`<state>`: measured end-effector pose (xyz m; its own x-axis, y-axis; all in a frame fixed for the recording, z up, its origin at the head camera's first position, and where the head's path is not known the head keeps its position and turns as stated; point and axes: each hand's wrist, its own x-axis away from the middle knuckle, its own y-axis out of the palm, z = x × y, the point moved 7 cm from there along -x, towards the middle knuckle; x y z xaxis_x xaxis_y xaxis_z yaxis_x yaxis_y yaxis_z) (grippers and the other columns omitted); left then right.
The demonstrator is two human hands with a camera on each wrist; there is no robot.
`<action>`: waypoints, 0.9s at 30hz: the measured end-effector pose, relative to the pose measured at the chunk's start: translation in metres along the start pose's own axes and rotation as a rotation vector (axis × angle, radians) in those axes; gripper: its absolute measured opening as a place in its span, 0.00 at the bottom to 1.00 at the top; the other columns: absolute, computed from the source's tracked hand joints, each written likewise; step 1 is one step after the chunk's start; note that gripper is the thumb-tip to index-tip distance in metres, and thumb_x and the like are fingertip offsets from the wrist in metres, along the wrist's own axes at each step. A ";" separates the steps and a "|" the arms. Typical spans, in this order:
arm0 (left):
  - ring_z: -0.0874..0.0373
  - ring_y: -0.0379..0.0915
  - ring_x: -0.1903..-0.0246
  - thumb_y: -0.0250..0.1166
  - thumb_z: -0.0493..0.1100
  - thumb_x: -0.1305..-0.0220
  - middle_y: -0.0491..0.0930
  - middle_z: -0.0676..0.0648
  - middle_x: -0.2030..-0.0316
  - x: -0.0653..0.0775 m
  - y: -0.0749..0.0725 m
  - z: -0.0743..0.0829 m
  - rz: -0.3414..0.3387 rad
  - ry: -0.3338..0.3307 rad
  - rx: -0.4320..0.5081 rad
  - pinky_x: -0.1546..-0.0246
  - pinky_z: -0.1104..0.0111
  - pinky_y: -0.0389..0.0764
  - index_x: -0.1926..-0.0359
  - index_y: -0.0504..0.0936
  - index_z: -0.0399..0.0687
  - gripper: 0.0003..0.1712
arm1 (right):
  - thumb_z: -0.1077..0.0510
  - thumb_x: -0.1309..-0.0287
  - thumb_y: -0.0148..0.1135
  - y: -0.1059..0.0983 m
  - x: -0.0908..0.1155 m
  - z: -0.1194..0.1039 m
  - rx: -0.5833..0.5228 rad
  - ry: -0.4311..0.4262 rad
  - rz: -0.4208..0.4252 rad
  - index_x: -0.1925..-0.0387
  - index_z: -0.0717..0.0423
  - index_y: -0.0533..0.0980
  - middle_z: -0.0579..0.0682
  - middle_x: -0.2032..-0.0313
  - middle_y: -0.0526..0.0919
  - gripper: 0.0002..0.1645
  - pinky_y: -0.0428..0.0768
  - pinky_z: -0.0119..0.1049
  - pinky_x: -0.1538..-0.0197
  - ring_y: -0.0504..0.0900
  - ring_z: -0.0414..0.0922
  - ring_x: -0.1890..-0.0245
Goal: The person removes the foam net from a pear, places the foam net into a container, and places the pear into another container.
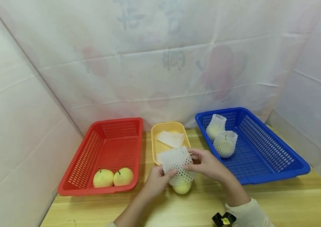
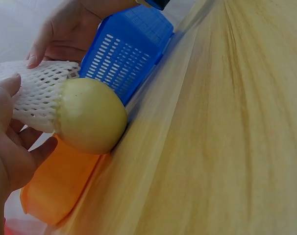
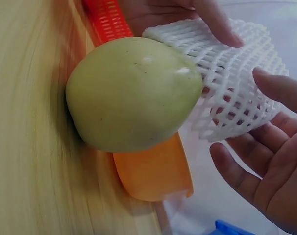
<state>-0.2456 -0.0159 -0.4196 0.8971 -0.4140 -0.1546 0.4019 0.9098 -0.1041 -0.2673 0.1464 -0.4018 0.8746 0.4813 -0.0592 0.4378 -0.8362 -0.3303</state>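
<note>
A white foam net sleeve (image 1: 177,162) is held between my two hands, its lower end over the upper part of a pale yellow pear (image 1: 182,189). The pear's lower part is bare and rests on the wooden table, as the left wrist view also shows. My left hand (image 1: 157,182) pinches the sleeve's left side, thumb in front and fingers behind. On the opposite side my right hand (image 1: 207,164) holds the mesh between thumb and fingers. Seen from the right wrist, the net (image 3: 227,73) spreads wide beside the pear (image 3: 134,95).
A red basket (image 1: 139,142) on the left holds two bare pears (image 1: 103,178). Behind my hands, a yellow tray (image 1: 154,142) contains flat foam nets (image 1: 172,138). At right, a blue basket (image 1: 262,151) holds two net-wrapped pears (image 1: 225,145). White cloth walls surround the table.
</note>
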 end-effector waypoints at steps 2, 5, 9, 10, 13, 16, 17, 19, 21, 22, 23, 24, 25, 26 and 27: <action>0.58 0.83 0.62 0.59 0.42 0.35 0.84 0.39 0.59 -0.001 -0.002 -0.005 0.019 -0.017 0.007 0.60 0.68 0.82 0.54 0.81 0.36 0.15 | 0.55 0.47 0.68 0.002 0.000 0.001 -0.020 0.004 -0.023 0.38 0.55 0.66 0.54 0.55 0.84 0.35 0.83 0.36 0.58 0.84 0.47 0.57; 0.58 0.83 0.64 0.60 0.43 0.35 0.84 0.38 0.60 -0.003 -0.005 -0.014 0.046 -0.028 0.023 0.62 0.68 0.83 0.55 0.81 0.35 0.15 | 0.56 0.46 0.68 0.005 -0.001 0.001 -0.045 0.002 -0.044 0.37 0.54 0.65 0.55 0.54 0.83 0.36 0.83 0.37 0.58 0.83 0.49 0.56; 0.58 0.83 0.63 0.61 0.44 0.36 0.84 0.39 0.61 -0.006 -0.007 -0.022 0.071 -0.031 0.064 0.61 0.65 0.83 0.55 0.81 0.36 0.15 | 0.55 0.47 0.68 0.004 -0.002 0.001 -0.028 -0.007 -0.006 0.37 0.52 0.65 0.54 0.56 0.84 0.36 0.83 0.37 0.60 0.84 0.48 0.59; 0.57 0.83 0.63 0.61 0.44 0.36 0.84 0.39 0.60 -0.007 -0.008 -0.023 0.074 -0.027 0.079 0.61 0.65 0.83 0.54 0.81 0.36 0.16 | 0.54 0.47 0.68 0.003 -0.002 0.002 -0.021 -0.007 0.007 0.37 0.52 0.65 0.54 0.57 0.85 0.36 0.83 0.37 0.60 0.84 0.48 0.59; 0.55 0.83 0.62 0.62 0.42 0.37 0.83 0.37 0.59 -0.007 -0.008 -0.022 0.070 -0.006 0.133 0.60 0.63 0.83 0.51 0.79 0.35 0.17 | 0.53 0.48 0.69 0.002 -0.003 0.003 -0.015 -0.002 0.052 0.37 0.53 0.65 0.54 0.58 0.85 0.37 0.83 0.36 0.60 0.85 0.46 0.60; 0.54 0.82 0.60 0.64 0.40 0.39 0.83 0.36 0.57 -0.008 -0.009 -0.021 0.060 0.009 0.172 0.59 0.63 0.83 0.46 0.76 0.37 0.20 | 0.53 0.49 0.69 0.000 -0.004 0.004 -0.035 0.006 0.103 0.37 0.54 0.66 0.56 0.57 0.84 0.38 0.83 0.36 0.60 0.85 0.47 0.61; 0.53 0.82 0.59 0.64 0.39 0.39 0.82 0.36 0.57 -0.009 -0.009 -0.021 0.059 0.012 0.180 0.59 0.62 0.82 0.45 0.75 0.37 0.22 | 0.54 0.49 0.70 -0.001 -0.004 0.004 -0.048 0.007 0.118 0.37 0.55 0.66 0.57 0.56 0.84 0.38 0.84 0.37 0.60 0.85 0.47 0.61; 0.53 0.82 0.59 0.65 0.40 0.40 0.82 0.37 0.56 -0.009 -0.010 -0.021 0.068 0.007 0.187 0.59 0.62 0.83 0.44 0.74 0.39 0.23 | 0.54 0.49 0.70 -0.002 -0.004 0.005 -0.069 0.009 0.142 0.37 0.54 0.65 0.59 0.55 0.83 0.39 0.84 0.38 0.60 0.85 0.48 0.60; 0.53 0.82 0.60 0.66 0.40 0.41 0.82 0.37 0.56 -0.010 -0.012 -0.021 0.087 0.001 0.194 0.60 0.62 0.83 0.44 0.73 0.39 0.24 | 0.55 0.49 0.69 -0.002 -0.005 0.004 -0.100 0.011 0.150 0.36 0.52 0.64 0.59 0.54 0.83 0.39 0.84 0.39 0.60 0.85 0.49 0.60; 0.53 0.83 0.60 0.66 0.40 0.41 0.82 0.36 0.57 -0.010 -0.013 -0.021 0.101 -0.006 0.204 0.60 0.62 0.83 0.44 0.73 0.38 0.24 | 0.55 0.48 0.69 -0.002 -0.006 0.004 -0.117 0.012 0.151 0.35 0.51 0.63 0.60 0.54 0.83 0.39 0.84 0.39 0.60 0.85 0.50 0.60; 0.52 0.83 0.60 0.66 0.41 0.41 0.83 0.37 0.57 -0.010 -0.015 -0.021 0.117 -0.017 0.209 0.60 0.62 0.83 0.44 0.73 0.39 0.24 | 0.55 0.47 0.68 -0.002 -0.007 0.003 -0.132 0.011 0.151 0.34 0.50 0.62 0.60 0.53 0.82 0.40 0.84 0.40 0.60 0.85 0.50 0.60; 0.52 0.83 0.60 0.66 0.42 0.41 0.83 0.37 0.57 -0.011 -0.016 -0.021 0.132 -0.027 0.216 0.60 0.62 0.83 0.44 0.74 0.39 0.24 | 0.54 0.46 0.67 -0.002 -0.008 0.002 -0.141 0.010 0.152 0.34 0.49 0.61 0.60 0.53 0.82 0.40 0.84 0.40 0.60 0.85 0.50 0.59; 0.52 0.83 0.60 0.66 0.42 0.41 0.83 0.37 0.58 -0.011 -0.018 -0.020 0.145 -0.033 0.224 0.60 0.62 0.83 0.44 0.74 0.40 0.24 | 0.54 0.45 0.66 -0.001 -0.009 0.001 -0.152 0.009 0.152 0.33 0.49 0.60 0.60 0.53 0.82 0.40 0.83 0.40 0.59 0.85 0.50 0.59; 0.51 0.83 0.59 0.66 0.43 0.41 0.83 0.37 0.58 -0.011 -0.019 -0.019 0.156 -0.034 0.233 0.60 0.62 0.83 0.44 0.73 0.40 0.24 | 0.54 0.44 0.66 -0.001 -0.011 -0.001 -0.162 0.005 0.153 0.33 0.48 0.59 0.59 0.53 0.83 0.40 0.83 0.40 0.59 0.84 0.50 0.59; 0.51 0.83 0.59 0.66 0.43 0.41 0.83 0.37 0.58 -0.011 -0.021 -0.018 0.169 -0.037 0.240 0.60 0.61 0.83 0.44 0.73 0.41 0.25 | 0.54 0.43 0.65 -0.001 -0.012 -0.003 -0.170 -0.002 0.155 0.33 0.47 0.58 0.59 0.54 0.83 0.39 0.83 0.40 0.59 0.84 0.50 0.60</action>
<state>-0.2677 -0.0308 -0.4338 0.9593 -0.2589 -0.1132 0.2745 0.9488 0.1563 -0.2778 0.1403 -0.3985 0.9337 0.3440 -0.0989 0.3272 -0.9323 -0.1539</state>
